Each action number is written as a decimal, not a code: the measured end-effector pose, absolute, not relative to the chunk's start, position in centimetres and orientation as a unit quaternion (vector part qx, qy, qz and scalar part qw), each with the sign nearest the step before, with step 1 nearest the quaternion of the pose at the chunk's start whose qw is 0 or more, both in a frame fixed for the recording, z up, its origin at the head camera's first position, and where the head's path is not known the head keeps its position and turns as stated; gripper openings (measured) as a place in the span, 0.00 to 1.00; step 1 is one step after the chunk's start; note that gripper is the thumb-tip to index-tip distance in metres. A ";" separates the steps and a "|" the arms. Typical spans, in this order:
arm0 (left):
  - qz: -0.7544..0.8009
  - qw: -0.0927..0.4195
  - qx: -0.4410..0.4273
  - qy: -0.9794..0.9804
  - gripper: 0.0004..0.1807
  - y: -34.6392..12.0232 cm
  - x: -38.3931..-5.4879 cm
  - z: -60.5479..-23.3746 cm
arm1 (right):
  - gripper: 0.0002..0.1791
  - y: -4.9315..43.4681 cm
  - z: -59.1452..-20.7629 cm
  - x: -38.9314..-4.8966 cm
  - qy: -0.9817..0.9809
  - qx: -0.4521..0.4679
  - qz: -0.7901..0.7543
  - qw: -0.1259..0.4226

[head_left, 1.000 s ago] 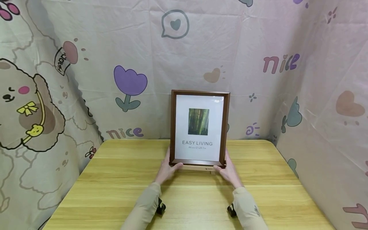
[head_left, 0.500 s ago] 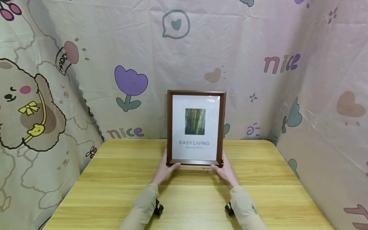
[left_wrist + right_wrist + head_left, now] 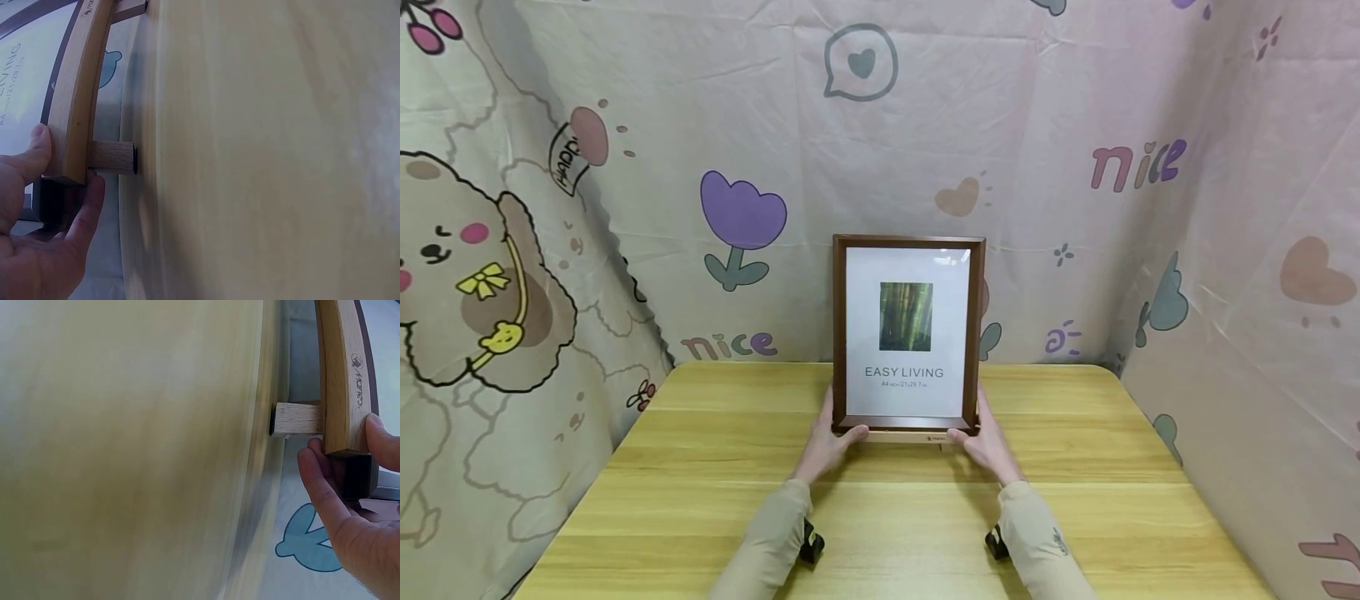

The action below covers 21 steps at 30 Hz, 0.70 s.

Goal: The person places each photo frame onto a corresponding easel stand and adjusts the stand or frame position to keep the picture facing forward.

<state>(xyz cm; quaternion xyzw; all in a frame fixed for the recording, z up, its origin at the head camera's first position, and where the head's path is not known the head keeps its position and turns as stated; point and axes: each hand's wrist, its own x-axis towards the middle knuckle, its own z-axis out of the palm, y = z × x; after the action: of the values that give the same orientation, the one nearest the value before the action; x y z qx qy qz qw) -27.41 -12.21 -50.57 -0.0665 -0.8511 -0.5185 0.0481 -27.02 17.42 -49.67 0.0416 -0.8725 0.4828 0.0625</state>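
A brown picture frame [image 3: 908,333] with a white "EASY LIVING" insert and a small green bamboo picture stands nearly upright at the table's far middle. Its bottom rests on the pale ledge of a wooden easel [image 3: 898,437]. My left hand [image 3: 823,442] grips the lower left corner, thumb at the front, fingers underneath and behind. Likewise my right hand [image 3: 988,442] holds the lower right corner. Each wrist view shows a short easel leg, one [image 3: 112,156] near my left fingertips and the other [image 3: 297,419] near my right ones. The easel's back is hidden.
The light wood table [image 3: 715,467] reaches back to a pale printed curtain [image 3: 910,150]. More patterned cloth [image 3: 1262,333] hangs along the right side and the left. Black wrist-worn devices [image 3: 811,543] show under the sleeves.
Both hands have shifted a little to the left together with the picture frame and easel. The grip looks the same throughout.
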 end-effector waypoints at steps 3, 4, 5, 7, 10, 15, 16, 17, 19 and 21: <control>-0.517 0.048 -0.065 -0.852 0.58 -12.3 -27.3 -50.5 | 0.59 17.4 -49.7 -27.0 -0.872 0.044 0.484 0.061; -0.517 0.047 -0.065 -0.852 0.58 -12.3 -27.3 -50.4 | 0.59 17.4 -49.7 -27.1 -0.872 0.045 0.484 0.062; -0.517 0.047 -0.064 -0.852 0.58 -12.3 -27.2 -50.4 | 0.59 17.4 -49.7 -27.1 -0.872 0.046 0.483 0.062; -0.516 0.046 -0.063 -0.853 0.58 -12.3 -27.2 -50.3 | 0.59 17.4 -49.7 -27.1 -0.873 0.047 0.482 0.062; -0.515 0.045 -0.061 -0.854 0.58 -12.3 -27.1 -50.3 | 0.58 17.3 -49.7 -27.0 -0.872 0.047 0.484 0.061; -0.516 0.042 -0.061 -0.854 0.58 -12.3 -27.0 -50.2 | 0.58 17.2 -49.6 -27.0 -0.872 0.045 0.483 0.061; -0.516 0.042 -0.061 -0.854 0.58 -12.4 -27.0 -50.2 | 0.58 17.2 -49.6 -27.0 -0.872 0.044 0.483 0.061; -0.516 0.042 -0.061 -0.853 0.58 -12.4 -27.0 -50.2 | 0.58 17.2 -49.5 -27.0 -0.872 0.043 0.484 0.060; -0.517 0.044 -0.063 -0.853 0.58 -12.4 -27.0 -50.2 | 0.58 17.2 -49.5 -27.0 -0.872 0.044 0.483 0.059; -0.517 0.046 -0.064 -0.852 0.58 -12.4 -27.0 -50.2 | 0.58 17.2 -49.5 -26.9 -0.872 0.044 0.484 0.058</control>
<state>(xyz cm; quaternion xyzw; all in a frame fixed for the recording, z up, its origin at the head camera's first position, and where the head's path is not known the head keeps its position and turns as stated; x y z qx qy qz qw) -27.01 -12.40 -50.20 -0.0643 -0.8522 -0.5171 0.0463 -26.95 17.16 -49.48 0.0443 -0.8722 0.4836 0.0579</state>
